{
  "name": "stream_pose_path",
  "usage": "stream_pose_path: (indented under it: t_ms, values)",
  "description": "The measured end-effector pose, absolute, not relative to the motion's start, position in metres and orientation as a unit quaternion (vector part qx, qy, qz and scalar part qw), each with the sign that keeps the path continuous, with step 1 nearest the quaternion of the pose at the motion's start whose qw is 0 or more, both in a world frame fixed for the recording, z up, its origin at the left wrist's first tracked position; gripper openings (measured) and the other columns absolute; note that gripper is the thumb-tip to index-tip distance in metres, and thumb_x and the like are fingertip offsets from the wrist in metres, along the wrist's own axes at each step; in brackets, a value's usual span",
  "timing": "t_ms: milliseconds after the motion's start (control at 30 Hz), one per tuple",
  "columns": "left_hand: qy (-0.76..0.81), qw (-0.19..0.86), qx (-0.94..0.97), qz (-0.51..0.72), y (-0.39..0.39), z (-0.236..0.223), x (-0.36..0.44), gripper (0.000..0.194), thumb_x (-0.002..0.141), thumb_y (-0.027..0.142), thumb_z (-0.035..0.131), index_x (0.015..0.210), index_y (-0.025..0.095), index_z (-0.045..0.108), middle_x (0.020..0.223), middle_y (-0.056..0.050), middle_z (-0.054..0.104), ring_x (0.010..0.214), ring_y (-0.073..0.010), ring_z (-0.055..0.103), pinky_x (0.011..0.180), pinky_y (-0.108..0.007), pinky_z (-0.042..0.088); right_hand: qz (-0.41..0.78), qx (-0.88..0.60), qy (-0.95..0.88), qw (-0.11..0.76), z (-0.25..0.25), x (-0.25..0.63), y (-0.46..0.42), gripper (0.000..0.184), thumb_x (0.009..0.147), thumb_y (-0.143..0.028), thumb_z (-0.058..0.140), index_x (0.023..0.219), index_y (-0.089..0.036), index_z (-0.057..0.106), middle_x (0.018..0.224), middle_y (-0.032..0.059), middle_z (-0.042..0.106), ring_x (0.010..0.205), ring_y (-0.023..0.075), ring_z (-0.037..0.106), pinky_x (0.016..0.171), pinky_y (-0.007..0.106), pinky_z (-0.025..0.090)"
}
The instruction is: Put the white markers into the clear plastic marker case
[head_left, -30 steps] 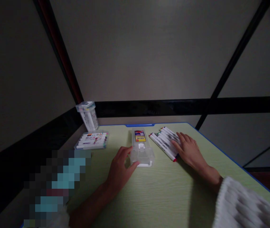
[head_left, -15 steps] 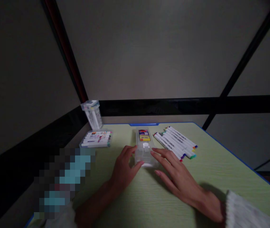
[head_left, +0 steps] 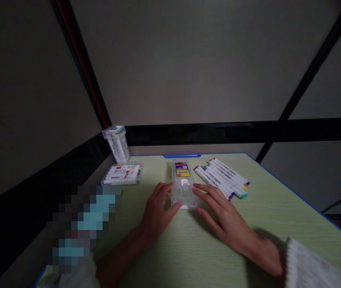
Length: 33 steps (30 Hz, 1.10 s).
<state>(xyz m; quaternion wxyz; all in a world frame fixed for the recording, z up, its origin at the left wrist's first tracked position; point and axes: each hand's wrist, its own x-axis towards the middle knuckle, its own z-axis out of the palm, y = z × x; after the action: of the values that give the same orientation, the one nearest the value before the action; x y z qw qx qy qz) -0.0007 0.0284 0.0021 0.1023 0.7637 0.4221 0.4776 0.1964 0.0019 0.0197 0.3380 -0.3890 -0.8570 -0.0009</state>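
A clear plastic marker case (head_left: 185,194) lies lengthwise in front of me, with a yellow and blue label at its far end and a white latch. My left hand (head_left: 158,210) grips its near left corner, the fingers at the side and the thumb at the front. On the opposite side, my right hand (head_left: 222,214) has its fingertips against the right edge and its thumb by the near right corner. No markers show inside the case. To its right, several white markers (head_left: 222,178) with coloured ends lie loose in a slanting row.
A flat clear case of markers (head_left: 122,175) lies at the table's left. Behind it an upright clear marker box (head_left: 118,146) leans slightly. The light green table (head_left: 170,248) has a blue edge and meets a grey wall (head_left: 188,72). A blurred patch covers the left foreground.
My right hand has left the loose markers, moved left and come to the case's right side. My left hand has stayed on the case. The view has turned slightly.
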Motion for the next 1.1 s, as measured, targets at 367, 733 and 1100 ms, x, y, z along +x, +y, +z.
stream_pose_path:
  t_ms: [367,733,1100]
  values:
    - [0.43,0.117,0.773,0.453,0.0262,0.0023,0.0002,0.053,0.065,0.009,0.068,0.112,0.022,0.047,0.097,-0.003,0.054,0.087,-0.0192,0.054,0.074,-0.033,0.049,-0.002,-0.386,-0.86,0.334,0.0179,0.1978,0.0015,0.027,0.087,-0.022,0.044,0.114,-0.018,0.046,0.125,0.0133,0.046,0.116,0.0255,0.043,0.091,0.048,0.043]
    - [0.423,0.159,0.781,0.431,0.0235,0.0005,0.0021,0.068,0.065,0.009,0.068,0.122,0.024,0.034,0.105,-0.006,0.049,0.093,-0.0211,0.052,0.081,-0.036,0.047,0.012,-0.382,-0.857,0.345,0.0147,0.1986,0.0012,0.018,0.087,-0.017,0.041,0.104,-0.02,0.046,0.111,0.0117,0.05,0.104,0.024,0.05,0.084,0.042,0.048]
    - [0.411,0.144,0.787,0.438,0.0209,0.0019,0.0022,0.068,0.065,0.015,0.068,0.121,0.022,0.03,0.11,-0.008,0.045,0.102,-0.0243,0.047,0.086,-0.039,0.044,0.018,-0.372,-0.853,0.365,0.0135,0.1994,0.0035,0.017,0.088,-0.017,0.042,0.103,-0.019,0.049,0.106,0.01,0.053,0.099,0.0223,0.052,0.081,0.039,0.049]
